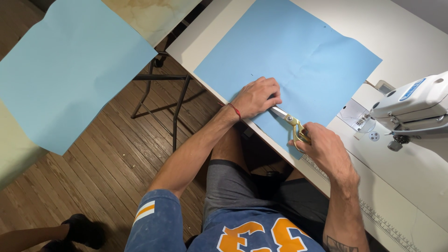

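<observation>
Fingers of my right hand (326, 149) are curled through the gold handles of the scissors (291, 122), gripping them tight near the front edge of the white table (410, 42). Blades point left toward my other hand, and their tips are hidden under it, so can't tell how far apart they stand. My left hand (256, 97) is pressed flat-ish on the blue fabric sheet (289, 56), fingers bent down and holding the cloth in place right beside the blades, not wrapped around anything. That sheet lies spread across the table, its near corner just at the table edge where the scissors are. White sewing machine (415, 102) sits off to my right, close to the scissors hand but not touching. A second blue sheet (65, 65) is draped over another surface on the far left, well apart, with the wood floor (107, 168) in between.
</observation>
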